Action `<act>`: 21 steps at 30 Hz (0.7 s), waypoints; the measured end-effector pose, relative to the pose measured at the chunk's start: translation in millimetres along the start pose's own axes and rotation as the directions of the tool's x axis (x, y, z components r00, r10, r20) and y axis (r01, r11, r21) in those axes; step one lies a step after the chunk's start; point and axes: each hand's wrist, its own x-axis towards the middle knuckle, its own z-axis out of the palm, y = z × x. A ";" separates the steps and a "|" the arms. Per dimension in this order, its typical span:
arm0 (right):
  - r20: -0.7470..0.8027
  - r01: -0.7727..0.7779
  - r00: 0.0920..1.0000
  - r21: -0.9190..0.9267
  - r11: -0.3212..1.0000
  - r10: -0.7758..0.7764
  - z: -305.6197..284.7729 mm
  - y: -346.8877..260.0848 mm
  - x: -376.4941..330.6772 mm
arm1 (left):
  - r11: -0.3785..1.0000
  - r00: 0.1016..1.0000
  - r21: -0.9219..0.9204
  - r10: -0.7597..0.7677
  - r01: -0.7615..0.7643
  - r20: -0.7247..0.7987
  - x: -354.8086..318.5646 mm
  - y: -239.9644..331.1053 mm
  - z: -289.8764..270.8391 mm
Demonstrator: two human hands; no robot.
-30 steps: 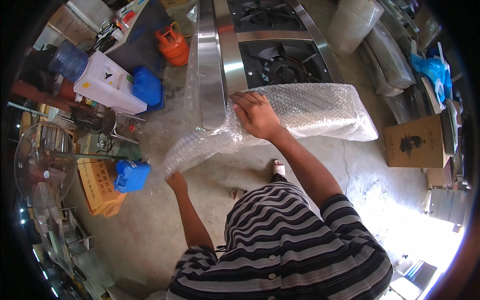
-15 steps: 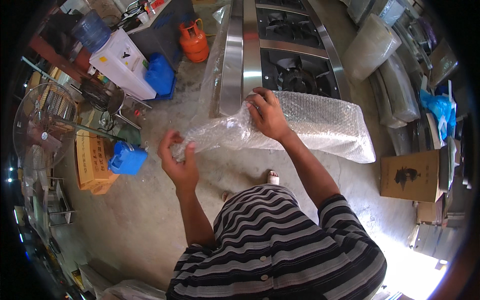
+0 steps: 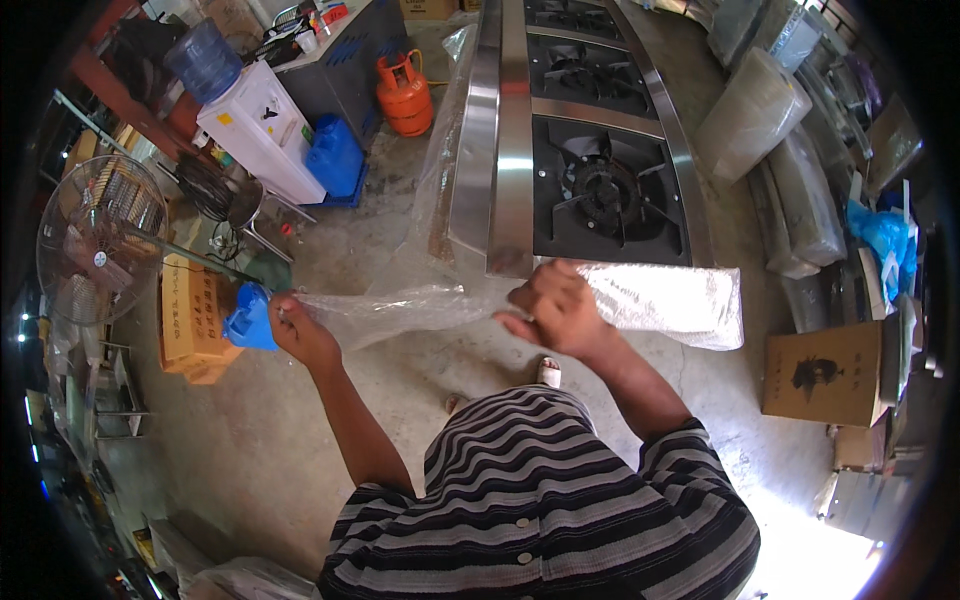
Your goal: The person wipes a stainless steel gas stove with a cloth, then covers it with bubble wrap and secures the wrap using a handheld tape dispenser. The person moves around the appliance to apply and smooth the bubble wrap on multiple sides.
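Stretching bubble wrap (image 3: 660,297) between fingers (image 3: 283,312)

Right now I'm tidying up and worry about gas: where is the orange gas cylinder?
In the head view, the orange gas cylinder stands on the floor at upper left, between the blue jug and the steel stove.
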 end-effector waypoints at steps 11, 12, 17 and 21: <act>-0.022 -0.050 0.999 -0.138 0.989 0.047 21.5 18.6 43.3 | 0.994 1.000 0.110 -0.001 0.004 -0.026 97.5 -42.9 67.4; -0.046 -0.056 0.998 -0.136 0.989 0.050 26.3 25.6 45.0 | 0.987 0.999 0.156 0.033 -0.027 -0.039 103.2 -42.3 69.3; -0.079 -0.057 0.996 -0.143 0.988 0.046 25.7 38.0 48.5 | 0.811 0.850 0.304 0.527 -0.500 -0.009 47.5 38.5 70.1; -0.072 -0.041 0.997 -0.131 0.991 0.032 30.2 43.5 46.4 | 0.571 0.569 0.169 0.652 -0.803 0.501 -9.0 81.4 90.5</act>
